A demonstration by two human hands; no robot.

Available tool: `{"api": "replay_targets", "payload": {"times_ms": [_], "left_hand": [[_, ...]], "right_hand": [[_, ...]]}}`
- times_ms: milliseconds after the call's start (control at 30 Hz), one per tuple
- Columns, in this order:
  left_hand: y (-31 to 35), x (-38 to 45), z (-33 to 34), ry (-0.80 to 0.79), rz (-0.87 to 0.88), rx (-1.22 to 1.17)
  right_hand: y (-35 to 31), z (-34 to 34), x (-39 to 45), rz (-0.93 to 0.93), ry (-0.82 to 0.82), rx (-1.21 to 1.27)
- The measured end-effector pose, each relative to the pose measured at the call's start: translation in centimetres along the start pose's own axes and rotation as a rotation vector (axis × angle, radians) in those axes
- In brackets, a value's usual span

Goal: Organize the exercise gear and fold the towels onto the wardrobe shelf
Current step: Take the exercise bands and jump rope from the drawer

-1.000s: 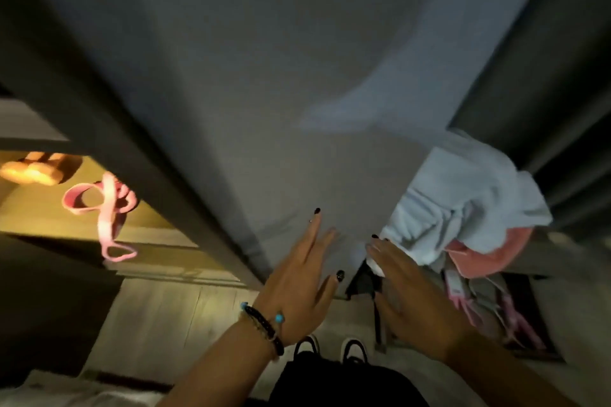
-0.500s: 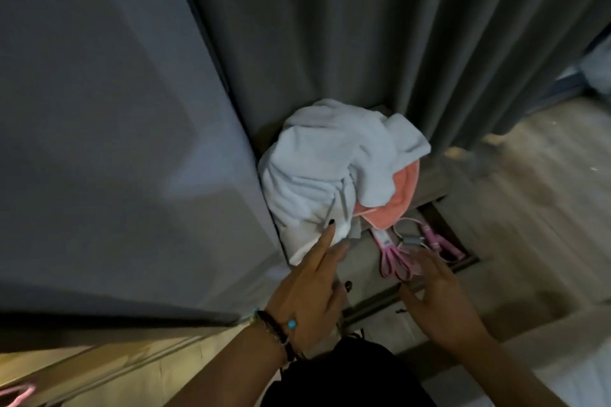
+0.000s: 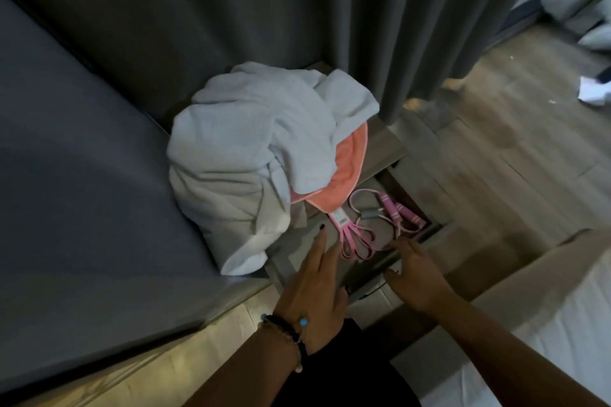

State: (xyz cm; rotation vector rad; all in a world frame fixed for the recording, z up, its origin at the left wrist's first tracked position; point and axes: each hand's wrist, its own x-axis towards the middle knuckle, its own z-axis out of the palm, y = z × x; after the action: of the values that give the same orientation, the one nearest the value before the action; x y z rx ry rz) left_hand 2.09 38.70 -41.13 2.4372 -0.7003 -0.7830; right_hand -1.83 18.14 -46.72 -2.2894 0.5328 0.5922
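- Grey curtain point(image 3: 297, 10) fills the upper frame and hides whatever stands behind it; the wardrobe shelf itself is not in view.
- White towel point(image 3: 251, 149), crumpled at centre, covers most of the coral towel point(image 3: 350, 175); best lifted off whole, then spread flat before folding.
- Pink resistance bands point(image 3: 355, 239) and skipping rope point(image 3: 396, 211) lie tangled lower right of the heap; their full lengths are hard to trace.
- Left hand point(image 3: 314, 291) reaches in, fingers straight, holding nothing.
- Right hand point(image 3: 416, 277) likewise spread and empty, near the rope.
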Motion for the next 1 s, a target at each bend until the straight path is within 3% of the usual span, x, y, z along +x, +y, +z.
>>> {"api": "replay_targets", "payload": {"times_ms": [333, 567, 700, 867, 1000], "left_hand": [[-3.8, 7.2, 3.2, -0.153, -0.077, 0.107], [-6.3, 11.5, 6.8, -0.201, -0.140, 0.071], [-7.7, 13.1, 7.9, -0.180, -0.165, -0.007], [-8.5, 13.4, 9.1, -0.106, -0.235, -0.161], [-9.5, 13.4, 9.9, -0.085, -0.295, -0.231]], "right_hand": [[3.8, 4.9, 9.5, 0.223, -0.106, 0.086], [5.0, 8.8, 15.0, 0.149, -0.173, 0.018], [6.1, 9.8, 18.5, 0.147, -0.127, -0.015], [7.7, 12.5, 21.0, 0.165, -0.263, -0.184], [7.4, 13.2, 20.8, 0.266, -0.170, -0.219]]}}
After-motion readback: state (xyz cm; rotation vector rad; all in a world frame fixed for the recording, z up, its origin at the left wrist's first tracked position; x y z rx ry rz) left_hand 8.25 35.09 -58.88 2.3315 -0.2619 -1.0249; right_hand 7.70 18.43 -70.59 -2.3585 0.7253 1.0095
